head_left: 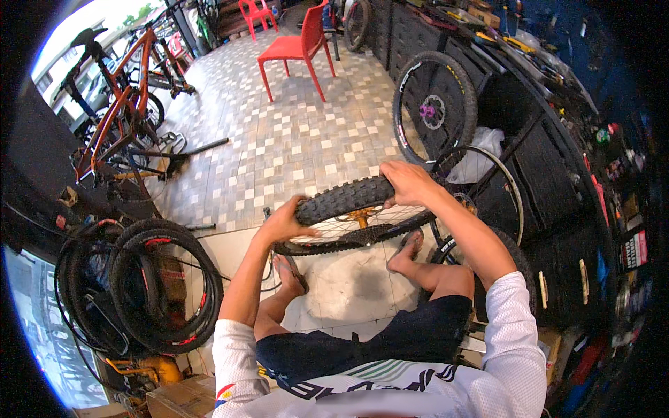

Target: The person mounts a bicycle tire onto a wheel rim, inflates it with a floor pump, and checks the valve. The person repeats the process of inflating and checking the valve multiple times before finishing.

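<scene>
In front of my legs I have a bicycle wheel with a knobby black tyre, tilted so its tread faces up and toward me. A gold hub, thin spokes and a dark sprocket cassette show between the near and far sides of the rim. My left hand grips the tyre's left side, thumb toward the spokes. On the upper right, my right hand is closed over the tread, its fingertips partly hidden. The wheel's lower edge lies between my two feet.
Several loose tyres are stacked at my left. An orange bike frame stands far left, a red plastic chair ahead. A wheel with a purple hub leans on the black cabinets at right, near a bare rim. Tools cover the bench.
</scene>
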The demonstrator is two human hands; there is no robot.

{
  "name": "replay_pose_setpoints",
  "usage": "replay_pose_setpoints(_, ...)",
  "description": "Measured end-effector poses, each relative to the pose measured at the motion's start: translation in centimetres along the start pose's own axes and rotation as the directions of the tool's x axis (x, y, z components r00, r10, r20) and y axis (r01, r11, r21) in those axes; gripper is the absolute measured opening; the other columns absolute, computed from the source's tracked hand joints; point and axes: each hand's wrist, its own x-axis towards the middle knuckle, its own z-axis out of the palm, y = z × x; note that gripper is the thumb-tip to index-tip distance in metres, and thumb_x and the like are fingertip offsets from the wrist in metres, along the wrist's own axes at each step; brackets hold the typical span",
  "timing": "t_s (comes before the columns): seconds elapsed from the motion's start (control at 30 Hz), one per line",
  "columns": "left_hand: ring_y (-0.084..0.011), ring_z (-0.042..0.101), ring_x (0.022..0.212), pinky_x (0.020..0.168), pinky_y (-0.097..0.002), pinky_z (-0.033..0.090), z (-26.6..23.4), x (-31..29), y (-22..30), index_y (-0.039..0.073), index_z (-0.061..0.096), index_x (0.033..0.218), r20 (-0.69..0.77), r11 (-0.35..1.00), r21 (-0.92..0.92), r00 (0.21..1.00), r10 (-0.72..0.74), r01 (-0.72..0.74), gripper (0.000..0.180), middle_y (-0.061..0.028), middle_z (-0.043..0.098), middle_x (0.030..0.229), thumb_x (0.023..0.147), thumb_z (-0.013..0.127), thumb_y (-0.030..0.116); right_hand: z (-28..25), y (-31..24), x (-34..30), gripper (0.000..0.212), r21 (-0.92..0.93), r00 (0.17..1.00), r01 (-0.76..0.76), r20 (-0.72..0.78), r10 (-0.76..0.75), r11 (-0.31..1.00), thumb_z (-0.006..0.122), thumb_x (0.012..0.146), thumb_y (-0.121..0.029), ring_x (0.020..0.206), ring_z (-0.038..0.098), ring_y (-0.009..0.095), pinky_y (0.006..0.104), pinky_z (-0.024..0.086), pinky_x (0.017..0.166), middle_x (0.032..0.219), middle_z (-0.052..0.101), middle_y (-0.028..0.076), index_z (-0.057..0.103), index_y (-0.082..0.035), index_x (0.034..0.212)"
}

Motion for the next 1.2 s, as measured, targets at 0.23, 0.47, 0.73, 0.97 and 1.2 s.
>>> replay_pose_setpoints(0.23,-0.0416,0.067,0.105,0.088,-0.0502,0.054,0.8,5.6,8.2,0.005,0.062,0.114,-0.006,0.918,0.397,1.0,0.011,-0.008,0.071,-0.0205,0.07,0.11,0.067,0.091,0.049,0.5,-1.7,4.3,0.077,-0.125,0.993,0.115,0.052,-0.11,0.985,0.095,0.061,-0.041,0.11,0.062,0.038,0.0469,0.052,0.092,0.109,0.064,0.017,0.055,-0.001,0.115)
replay_pose_setpoints(0.47,-0.0416,0.069,0.099,0.081,-0.0503,0.054,0.5,6.9,6.2,0.006,0.065,0.103,-0.104,0.917,0.393,0.994,-0.022,0.062,0.057,-0.0175,0.072,0.101,0.069,0.09,0.044,0.8,-1.6,7.3,0.067,0.116,0.986,0.078,0.139,-0.094,0.99,0.093,0.064,-0.041,0.11,0.063,0.038,0.0474,0.051,0.092,0.109,0.064,0.015,0.061,-0.001,0.107)
replay_pose_setpoints(0.73,-0.0399,0.07,0.09,0.079,-0.0503,0.056,2.0,9.2,6.1,0.005,0.065,0.092,-0.302,0.905,0.406,0.953,0.004,0.125,0.036,-0.0174,0.07,0.094,0.074,0.085,0.029,3.0,-1.2,8.0,0.034,-0.011,0.983,-0.029,-0.184,0.026,1.0,0.079,0.078,-0.018,0.107,0.063,0.038,0.0492,0.054,0.09,0.106,0.065,0.017,0.063,-0.003,0.103)
replay_pose_setpoints(0.97,-0.0383,0.068,0.089,0.079,-0.0508,0.055,2.9,9.3,4.0,0.007,0.063,0.09,-0.346,0.871,0.491,0.921,0.179,0.015,0.024,-0.0152,0.068,0.091,0.073,0.077,0.016,5.1,-2.2,6.5,0.024,-0.028,0.942,-0.083,-0.328,0.07,0.996,0.066,0.079,-0.002,0.103,0.064,0.036,0.0485,0.054,0.086,0.104,0.064,0.016,0.061,-0.003,0.102)
replay_pose_setpoints(1.2,-0.0375,0.066,0.096,0.09,-0.0522,0.042,-2.0,4.0,0.5,0.009,0.066,0.096,-0.31,0.835,0.55,0.932,0.186,0.016,0.057,-0.0127,0.071,0.093,0.068,0.088,0.054,2.6,3.1,1.9,0.083,0.133,0.998,0.03,-0.052,-0.024,0.991,0.093,0.067,-0.036,0.12,0.058,0.041,0.0473,0.05,0.1,0.127,0.059,0.02,0.051,-0.004,0.131)
